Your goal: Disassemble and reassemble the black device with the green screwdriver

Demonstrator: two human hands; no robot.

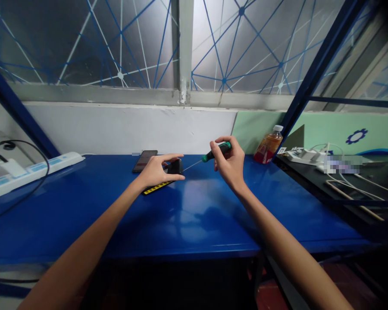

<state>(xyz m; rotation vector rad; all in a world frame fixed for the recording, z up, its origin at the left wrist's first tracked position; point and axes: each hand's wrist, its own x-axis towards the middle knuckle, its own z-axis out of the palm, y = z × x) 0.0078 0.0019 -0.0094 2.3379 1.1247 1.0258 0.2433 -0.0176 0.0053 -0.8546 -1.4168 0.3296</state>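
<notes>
My left hand (160, 169) grips a small black object (175, 167) between thumb and fingers, above the blue table. Beneath that hand lies a dark item with a yellow-and-black marked edge (157, 187). In my right hand (230, 162) is a green and black screwdriver (217, 152), its thin shaft pointing left and down. The shaft's tip reaches the right side of the black object; whether they touch is too small to tell. Just behind my left hand a dark phone (144, 161) lies flat.
A white power strip (35, 173) with a black cable runs along the left of the blue table (187, 219). Back right stands a bottle (269, 144) beside a blue frame post (317, 69). Farther right, white cables lie on a black surface (310, 189).
</notes>
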